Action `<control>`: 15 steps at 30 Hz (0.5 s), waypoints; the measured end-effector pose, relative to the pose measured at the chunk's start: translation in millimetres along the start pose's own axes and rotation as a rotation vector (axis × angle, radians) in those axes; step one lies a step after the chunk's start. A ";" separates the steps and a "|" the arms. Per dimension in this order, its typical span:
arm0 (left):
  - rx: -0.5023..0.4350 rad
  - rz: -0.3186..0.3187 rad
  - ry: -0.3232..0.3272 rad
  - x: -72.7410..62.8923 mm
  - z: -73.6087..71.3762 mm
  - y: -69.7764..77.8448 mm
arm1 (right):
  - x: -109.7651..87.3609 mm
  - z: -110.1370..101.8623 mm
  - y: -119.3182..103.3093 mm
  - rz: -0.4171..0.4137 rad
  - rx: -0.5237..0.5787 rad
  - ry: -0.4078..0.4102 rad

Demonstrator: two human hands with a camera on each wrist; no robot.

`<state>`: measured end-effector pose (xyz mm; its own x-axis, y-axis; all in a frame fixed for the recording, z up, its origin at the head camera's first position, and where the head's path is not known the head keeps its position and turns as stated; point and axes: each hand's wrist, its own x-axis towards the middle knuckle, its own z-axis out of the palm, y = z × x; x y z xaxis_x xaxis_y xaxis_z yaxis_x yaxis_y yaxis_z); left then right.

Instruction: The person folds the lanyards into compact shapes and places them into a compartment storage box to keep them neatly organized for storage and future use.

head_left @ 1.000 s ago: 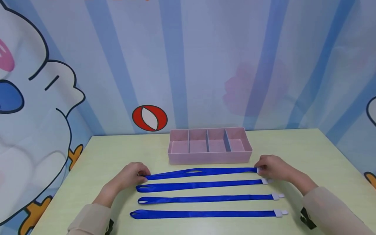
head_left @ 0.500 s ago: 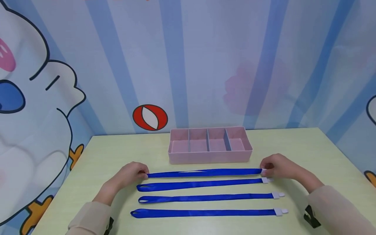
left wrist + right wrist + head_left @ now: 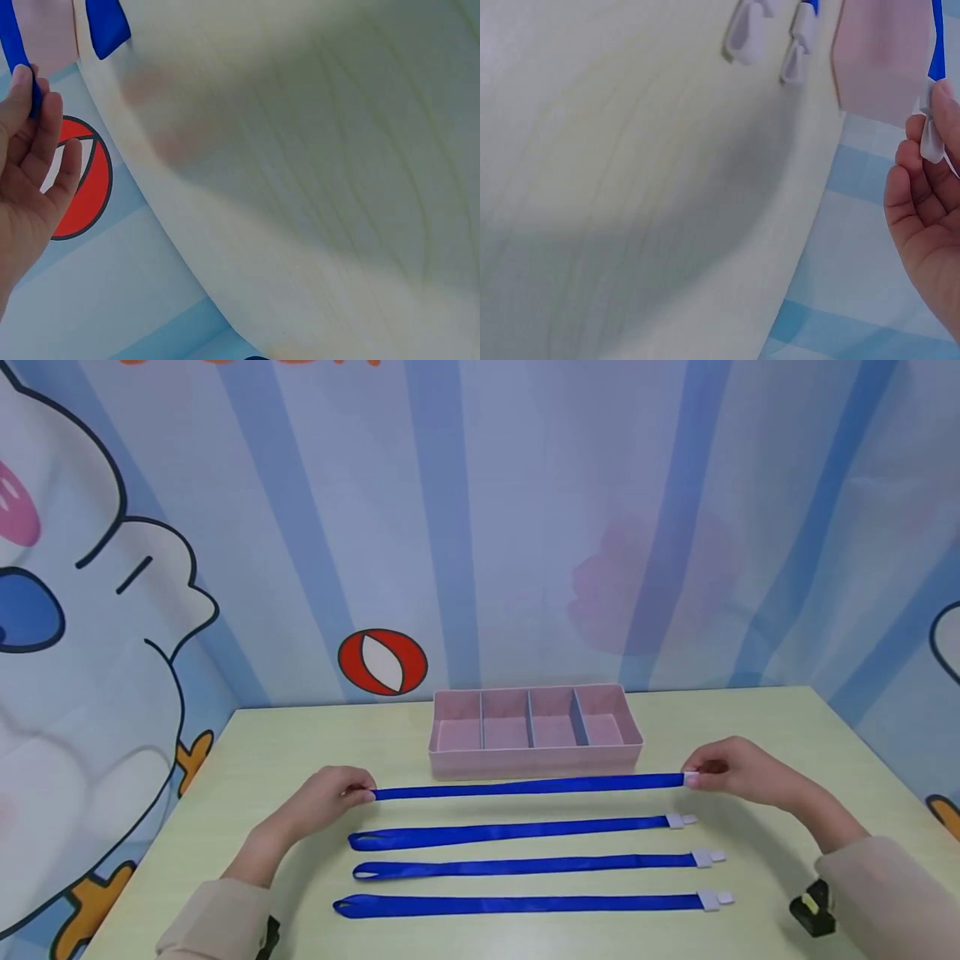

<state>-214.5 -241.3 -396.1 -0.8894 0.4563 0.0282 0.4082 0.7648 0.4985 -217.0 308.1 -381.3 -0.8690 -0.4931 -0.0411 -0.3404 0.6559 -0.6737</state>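
A blue lanyard (image 3: 525,787) stretches taut between both hands, raised a little off the table in front of the pink box. Its looped left end is pinched between thumb and finger of my left hand (image 3: 324,800); the left wrist view shows this blue end (image 3: 13,45) at the fingertips. My right hand (image 3: 750,774) pinches the white clip end, and the clip (image 3: 931,135) shows between thumb and fingers in the right wrist view. Below it, three more blue lanyards lie flat in rows: an upper one (image 3: 510,832), a middle one (image 3: 525,866) and a lowest one (image 3: 525,905), white clips to the right.
Behind the held lanyard stands a pink box (image 3: 536,763) with several compartments split by grey dividers. The pale wooden table (image 3: 300,735) ends at a cartoon-printed backdrop (image 3: 510,527) at the back and sides.
Both hands have lifted the farthest lanyard off the table and drawn it straight. The right hand has shifted right and up, the left slightly left and up. The other lanyards stay put.
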 end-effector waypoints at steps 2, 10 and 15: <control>-0.046 -0.008 0.028 -0.8 -1.2 -0.3 | -3.3 -1.7 -1.9 0.016 0.015 0.023; -0.268 -0.121 0.077 -4.3 -7.6 1.1 | -14.3 -14.6 -7.7 0.140 0.148 0.059; -0.409 -0.166 0.077 -5.4 -12.3 4.9 | -21.3 -22.4 -7.8 0.175 0.263 0.102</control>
<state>-210.2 -245.5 -383.2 -0.9550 0.2957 -0.0242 0.1577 0.5748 0.8029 -203.9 326.3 -358.6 -0.9422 -0.3173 -0.1077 -0.0901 0.5494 -0.8307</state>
